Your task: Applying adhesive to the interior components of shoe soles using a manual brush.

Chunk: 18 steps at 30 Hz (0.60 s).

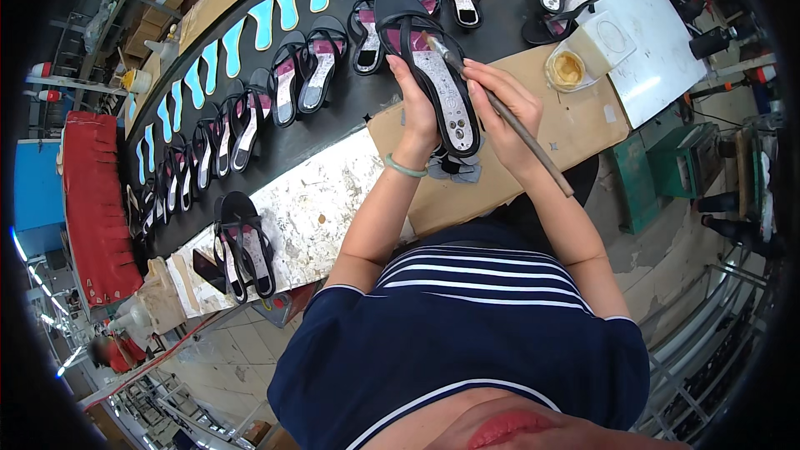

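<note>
A black strappy sandal (448, 96) with a pale, partly pink inner sole is held up over the workbench. My left hand (414, 106) is closed round its left side, near the straps, with a pale green bangle on the wrist. In my right hand (506, 100) is a long-handled brush (529, 140), gripped between thumb and fingers. The bristle end rests on or just above the pink part of the sole, below the straps. Beneath the sandal's heel, a grey and black strappy piece (458, 170) shows in part on the cardboard (575, 121).
Right of my hands stands an open tub of yellowish glue (566, 70) beside a pale block. More sandals (321, 67) line the black belt (333, 121), with blue insoles (261, 23) along its far edge. One pair (243, 246) sits on the stained white board (312, 192). Another pair (560, 0) lies far right.
</note>
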Available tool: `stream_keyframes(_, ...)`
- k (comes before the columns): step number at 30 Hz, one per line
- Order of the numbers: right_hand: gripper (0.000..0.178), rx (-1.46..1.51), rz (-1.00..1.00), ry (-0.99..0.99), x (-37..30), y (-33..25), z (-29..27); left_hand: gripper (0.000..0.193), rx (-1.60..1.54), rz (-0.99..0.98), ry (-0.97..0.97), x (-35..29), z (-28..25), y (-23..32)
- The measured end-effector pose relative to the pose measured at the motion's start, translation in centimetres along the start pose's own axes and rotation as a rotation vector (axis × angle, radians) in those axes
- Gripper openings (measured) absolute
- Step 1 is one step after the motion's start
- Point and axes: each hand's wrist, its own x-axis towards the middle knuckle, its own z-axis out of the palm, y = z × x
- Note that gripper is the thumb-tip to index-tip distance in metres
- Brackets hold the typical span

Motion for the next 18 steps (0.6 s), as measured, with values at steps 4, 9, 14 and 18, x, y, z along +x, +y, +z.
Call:
stream_keyframes(4,0.016,-0.052,-0.049,0.040,-0.2,1.0,1.0,0.076,-0.043,0.018,0.033,-0.2,0.4,-0.2)
stream_keyframes(9,0.017,-0.075,-0.060,0.036,-0.4,1.4,1.4,0.079,-0.019,0.033,0.025,0.0,-0.3,-0.4)
stream_keyframes(14,0.017,-0.083,-0.050,0.047,-0.6,1.4,1.7,0.079,0.001,0.078,0.052,-0.3,0.4,0.0)
stream_keyframes(18,0.016,-0.078,-0.026,0.053,-0.5,1.4,1.8,0.081,-0.017,0.057,0.060,-0.4,0.2,-0.1)
